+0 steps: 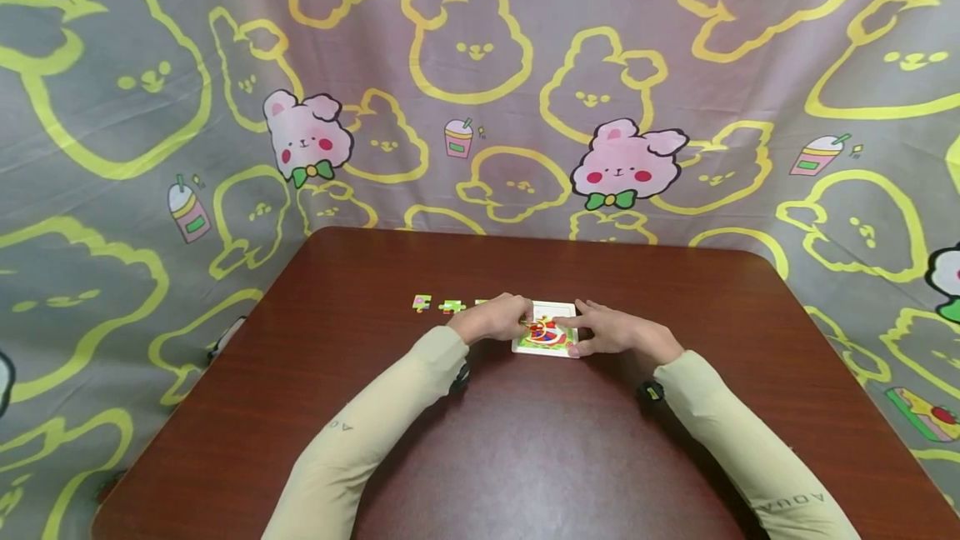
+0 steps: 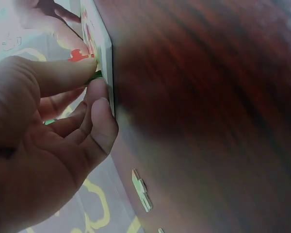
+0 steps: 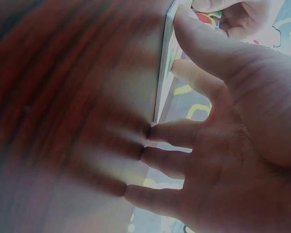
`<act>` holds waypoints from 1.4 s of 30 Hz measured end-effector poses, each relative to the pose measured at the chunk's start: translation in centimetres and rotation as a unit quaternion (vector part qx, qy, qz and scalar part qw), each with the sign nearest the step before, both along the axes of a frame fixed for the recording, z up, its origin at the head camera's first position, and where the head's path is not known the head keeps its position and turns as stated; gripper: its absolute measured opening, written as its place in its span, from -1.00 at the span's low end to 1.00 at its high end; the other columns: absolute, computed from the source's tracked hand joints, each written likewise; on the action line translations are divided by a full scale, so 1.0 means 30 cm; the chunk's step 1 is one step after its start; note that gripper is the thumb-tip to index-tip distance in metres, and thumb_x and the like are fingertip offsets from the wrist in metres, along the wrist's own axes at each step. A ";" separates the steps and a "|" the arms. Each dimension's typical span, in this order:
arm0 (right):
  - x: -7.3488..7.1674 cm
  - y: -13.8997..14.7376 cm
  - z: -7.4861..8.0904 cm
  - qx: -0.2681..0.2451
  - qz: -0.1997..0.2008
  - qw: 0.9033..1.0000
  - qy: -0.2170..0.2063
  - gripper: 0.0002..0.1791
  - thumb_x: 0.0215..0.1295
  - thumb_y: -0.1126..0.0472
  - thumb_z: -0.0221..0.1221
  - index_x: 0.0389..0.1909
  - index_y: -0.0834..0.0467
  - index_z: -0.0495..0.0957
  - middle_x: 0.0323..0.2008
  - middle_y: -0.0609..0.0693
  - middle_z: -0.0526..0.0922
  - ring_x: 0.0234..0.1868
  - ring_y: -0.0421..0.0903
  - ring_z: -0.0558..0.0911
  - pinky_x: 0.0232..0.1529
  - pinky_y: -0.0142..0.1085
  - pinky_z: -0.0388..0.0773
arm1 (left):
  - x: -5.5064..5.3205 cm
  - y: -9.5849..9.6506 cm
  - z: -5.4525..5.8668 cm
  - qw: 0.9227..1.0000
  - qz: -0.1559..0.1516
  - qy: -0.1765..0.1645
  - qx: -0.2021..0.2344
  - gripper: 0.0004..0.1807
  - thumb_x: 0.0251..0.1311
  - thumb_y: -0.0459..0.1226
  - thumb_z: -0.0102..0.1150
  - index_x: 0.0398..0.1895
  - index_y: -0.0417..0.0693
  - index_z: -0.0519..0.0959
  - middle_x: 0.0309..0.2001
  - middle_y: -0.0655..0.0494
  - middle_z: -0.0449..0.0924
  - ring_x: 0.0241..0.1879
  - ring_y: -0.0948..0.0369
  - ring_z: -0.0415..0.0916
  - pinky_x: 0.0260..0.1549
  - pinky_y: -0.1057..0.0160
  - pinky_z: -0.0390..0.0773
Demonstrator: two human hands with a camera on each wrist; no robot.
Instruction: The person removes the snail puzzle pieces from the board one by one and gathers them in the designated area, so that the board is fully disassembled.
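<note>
A white-framed jigsaw board (image 1: 546, 353) with a red, blue and green picture lies flat on the table between both hands. Over its left side, my left hand (image 1: 495, 317) pinches a jigsaw piece (image 2: 78, 55) between thumb and fingers; red and green parts of the piece show in the left wrist view. My right hand (image 1: 611, 330) lies at the board's right side with fingers spread. Its thumb and index finger rest on the board, while the other fingertips (image 3: 136, 192) touch the table beyond the edge.
Left of the board, loose jigsaw pieces lie in a row on the brown table (image 1: 480, 457): one piece (image 1: 422, 302) far left, another piece (image 1: 452, 306) beside it, and a third partly behind the left hand. A patterned curtain (image 1: 517, 90) hangs behind the table.
</note>
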State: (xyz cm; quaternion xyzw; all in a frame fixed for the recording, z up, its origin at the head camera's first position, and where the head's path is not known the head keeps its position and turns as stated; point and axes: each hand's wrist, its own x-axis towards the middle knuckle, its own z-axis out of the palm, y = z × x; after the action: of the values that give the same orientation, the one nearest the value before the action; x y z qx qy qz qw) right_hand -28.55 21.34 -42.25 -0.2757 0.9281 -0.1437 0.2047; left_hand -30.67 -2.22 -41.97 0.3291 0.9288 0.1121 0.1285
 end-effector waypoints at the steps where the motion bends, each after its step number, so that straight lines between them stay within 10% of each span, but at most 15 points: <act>1: -0.001 -0.001 0.000 0.002 0.001 1.000 0.002 -0.23 0.24 -0.11 0.28 0.44 -0.06 0.27 0.50 0.44 -0.08 0.51 0.41 -0.05 0.40 0.25 0.09 | 0.000 0.002 0.000 1.000 0.000 0.005 -0.001 -0.91 0.26 -0.27 0.17 -0.24 -0.07 0.62 -0.33 0.14 0.57 -0.38 0.26 0.41 -0.36 0.37 0.42; 14: 0.005 0.002 0.001 0.001 0.004 1.000 0.004 -0.23 0.24 -0.11 0.27 0.44 -0.04 0.27 0.48 0.47 -0.07 0.49 0.44 -0.04 0.39 0.26 0.08 | 0.002 0.001 -0.014 1.000 -0.007 0.023 0.018 -0.85 0.25 -0.32 0.14 -0.49 -0.04 0.52 -0.54 0.19 0.36 -0.52 0.29 0.27 -0.49 0.40 0.28; 24: 0.004 0.000 0.003 0.005 0.004 1.000 0.008 -0.23 0.24 -0.12 0.28 0.44 -0.06 0.27 0.48 0.47 -0.05 0.49 0.43 -0.02 0.38 0.26 0.12 | -0.017 -0.043 0.023 0.999 0.016 -0.010 0.050 -0.76 0.27 -0.26 0.21 -0.03 -0.10 0.63 -0.28 0.13 0.63 -0.43 0.31 0.48 -0.39 0.39 0.42; 42: 0.007 -0.004 0.001 0.004 -0.009 1.000 0.005 -0.23 0.22 -0.11 0.29 0.44 -0.07 0.28 0.49 0.44 -0.04 0.50 0.41 -0.02 0.37 0.27 0.11 | -0.032 -0.164 0.047 0.991 0.057 -0.071 0.095 -0.79 0.24 -0.30 0.26 -0.07 -0.11 0.62 -0.38 0.11 0.71 -0.47 0.29 0.63 -0.49 0.41 0.47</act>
State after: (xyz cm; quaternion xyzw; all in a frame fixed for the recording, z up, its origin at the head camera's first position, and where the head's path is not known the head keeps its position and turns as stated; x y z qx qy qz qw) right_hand -28.34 21.20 -42.20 -0.2670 0.9323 -0.1402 0.1995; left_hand -31.63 -7.14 -40.55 0.2771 0.9199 0.2299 0.1555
